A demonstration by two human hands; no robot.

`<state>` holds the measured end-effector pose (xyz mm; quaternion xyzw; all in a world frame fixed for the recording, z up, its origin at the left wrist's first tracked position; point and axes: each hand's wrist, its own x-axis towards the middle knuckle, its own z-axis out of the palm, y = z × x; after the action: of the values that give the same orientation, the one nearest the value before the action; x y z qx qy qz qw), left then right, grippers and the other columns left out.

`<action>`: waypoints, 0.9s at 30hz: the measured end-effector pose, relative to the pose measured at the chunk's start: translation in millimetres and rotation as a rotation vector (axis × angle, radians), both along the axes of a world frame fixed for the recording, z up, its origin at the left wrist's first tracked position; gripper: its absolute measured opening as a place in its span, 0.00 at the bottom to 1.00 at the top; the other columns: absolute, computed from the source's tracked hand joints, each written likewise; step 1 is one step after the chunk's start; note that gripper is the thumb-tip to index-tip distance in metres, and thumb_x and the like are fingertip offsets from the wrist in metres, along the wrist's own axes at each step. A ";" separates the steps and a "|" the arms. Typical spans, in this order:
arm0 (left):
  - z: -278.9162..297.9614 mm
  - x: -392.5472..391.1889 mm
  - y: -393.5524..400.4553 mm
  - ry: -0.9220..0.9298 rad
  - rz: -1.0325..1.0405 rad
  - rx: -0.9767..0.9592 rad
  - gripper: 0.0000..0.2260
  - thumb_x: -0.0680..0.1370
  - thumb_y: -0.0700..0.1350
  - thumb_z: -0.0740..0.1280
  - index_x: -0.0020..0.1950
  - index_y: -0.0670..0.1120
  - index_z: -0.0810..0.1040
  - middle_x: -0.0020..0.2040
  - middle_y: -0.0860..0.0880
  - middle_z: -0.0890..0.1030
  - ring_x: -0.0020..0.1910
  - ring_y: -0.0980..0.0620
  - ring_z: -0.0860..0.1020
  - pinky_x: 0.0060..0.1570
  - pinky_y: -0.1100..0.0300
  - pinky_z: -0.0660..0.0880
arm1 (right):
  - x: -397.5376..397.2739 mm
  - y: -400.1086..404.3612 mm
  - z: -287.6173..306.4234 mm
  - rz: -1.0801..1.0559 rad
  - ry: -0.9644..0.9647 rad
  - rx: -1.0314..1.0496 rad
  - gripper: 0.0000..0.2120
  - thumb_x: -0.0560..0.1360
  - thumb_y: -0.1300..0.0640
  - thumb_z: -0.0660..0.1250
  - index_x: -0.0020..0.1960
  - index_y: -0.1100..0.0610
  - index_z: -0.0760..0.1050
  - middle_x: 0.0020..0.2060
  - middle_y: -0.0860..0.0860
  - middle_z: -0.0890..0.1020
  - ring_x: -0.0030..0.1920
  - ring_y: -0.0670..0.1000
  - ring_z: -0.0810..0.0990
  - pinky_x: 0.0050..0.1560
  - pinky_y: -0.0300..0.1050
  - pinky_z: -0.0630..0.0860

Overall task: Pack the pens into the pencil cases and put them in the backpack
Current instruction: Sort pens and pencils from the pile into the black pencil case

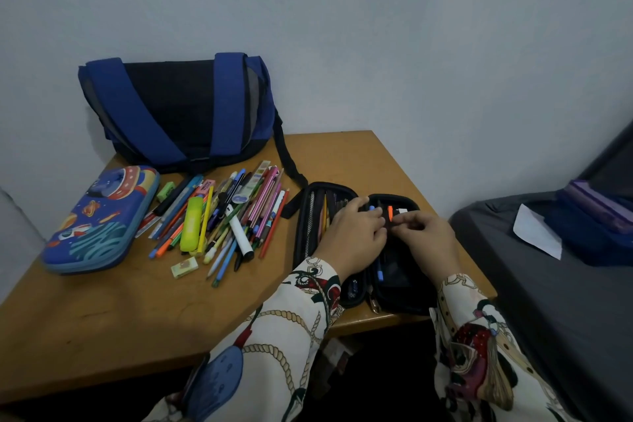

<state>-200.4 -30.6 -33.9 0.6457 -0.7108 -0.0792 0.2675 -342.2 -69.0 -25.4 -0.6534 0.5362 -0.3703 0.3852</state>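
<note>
A black pencil case (399, 288) lies open near the table's right front edge, with several pens standing in its loops. My left hand (352, 236) rests on the case's middle, its fingers curled at the pens there. My right hand (426, 238) pinches something small beside an orange-tipped pen (389, 212); what it pinches is hidden. A loose pile of pens and pencils (222, 216) lies at the table's centre. A blue space-print pencil case (102, 219) sits shut at the left. The blue backpack (178, 110) lies at the back against the wall.
The wooden table (137, 312) has bare room at the front left. A small eraser (185, 266) lies in front of the pile. To the right is a dark bed (548, 301) with a white paper (536, 231) and a purple box (599, 212).
</note>
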 end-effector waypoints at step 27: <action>18.0 11.8 19.9 0.160 0.234 -0.344 0.13 0.79 0.45 0.59 0.50 0.44 0.83 0.48 0.50 0.81 0.54 0.51 0.73 0.53 0.51 0.73 | 6.9 -3.0 -7.7 0.032 0.388 -0.256 0.07 0.77 0.53 0.66 0.49 0.50 0.83 0.45 0.47 0.81 0.47 0.48 0.78 0.50 0.49 0.76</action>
<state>-188.6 -10.7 -15.8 0.6601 -0.6107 0.0237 0.4368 -335.3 -72.0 -33.1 -0.7645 0.5384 -0.2965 0.1944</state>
